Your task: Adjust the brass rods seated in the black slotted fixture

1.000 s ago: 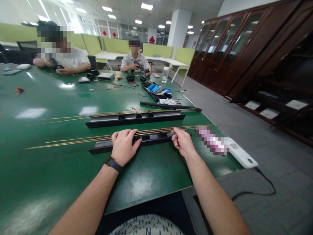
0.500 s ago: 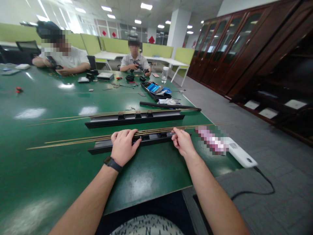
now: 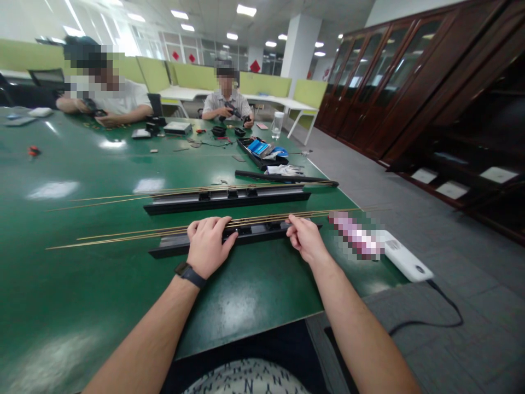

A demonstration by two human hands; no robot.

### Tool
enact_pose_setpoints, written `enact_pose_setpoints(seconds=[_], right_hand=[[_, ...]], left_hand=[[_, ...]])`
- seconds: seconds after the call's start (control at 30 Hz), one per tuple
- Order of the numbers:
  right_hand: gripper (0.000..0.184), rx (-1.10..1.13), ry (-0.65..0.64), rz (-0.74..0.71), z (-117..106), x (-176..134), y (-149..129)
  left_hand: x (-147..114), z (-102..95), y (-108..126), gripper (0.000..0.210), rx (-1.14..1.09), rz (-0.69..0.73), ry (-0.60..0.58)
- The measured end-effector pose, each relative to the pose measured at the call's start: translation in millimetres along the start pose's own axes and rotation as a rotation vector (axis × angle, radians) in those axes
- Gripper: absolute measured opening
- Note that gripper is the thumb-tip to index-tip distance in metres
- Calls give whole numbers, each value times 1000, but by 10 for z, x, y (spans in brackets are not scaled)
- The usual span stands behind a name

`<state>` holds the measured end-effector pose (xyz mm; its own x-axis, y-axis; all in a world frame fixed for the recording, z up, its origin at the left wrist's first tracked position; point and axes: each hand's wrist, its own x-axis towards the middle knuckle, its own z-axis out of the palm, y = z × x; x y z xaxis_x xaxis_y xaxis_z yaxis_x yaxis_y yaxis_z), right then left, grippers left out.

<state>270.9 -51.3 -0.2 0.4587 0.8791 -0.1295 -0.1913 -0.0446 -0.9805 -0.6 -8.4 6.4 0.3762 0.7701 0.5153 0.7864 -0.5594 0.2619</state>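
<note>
A long black rail with a trough-like channel lies across the green table in front of me. Several thin golden rods run lengthwise over it and stick out past both ends. My left hand rests over the rail's middle, fingers curled to the far side and thumb on the near side. Toward the right end, my right hand is closed in a pinch at the rods, its other fingers folded; the exact contact is hard to see. Farther back is a second black rail with more golden rods along it.
On the right stand a blurred pink item and a white device with a black cable. Behind the rails are a black bar, white gloves and a black tray. Two people sit across the green table.
Both hands stay at the near rail and rods in almost the same pose. The whole view has shifted very slightly.
</note>
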Motion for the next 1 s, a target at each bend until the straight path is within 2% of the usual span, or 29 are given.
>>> enact_pose_setpoints(seconds=[0.33,0.57,0.8,1.0], right_hand=[[32,40,33,5,-24,10,6],[38,12,-13,8,-9,3,-2],[32,45,35,-1,-24,14,1],[36,25,16,5,-24,13,1]], left_hand=[[5,-3,3,34,3,-5,-15],[4,-2,0,33,12,2,-5],[2,-3,-2,33,9,0,-5],[-1,9,-3,34,-2,-1,-3]])
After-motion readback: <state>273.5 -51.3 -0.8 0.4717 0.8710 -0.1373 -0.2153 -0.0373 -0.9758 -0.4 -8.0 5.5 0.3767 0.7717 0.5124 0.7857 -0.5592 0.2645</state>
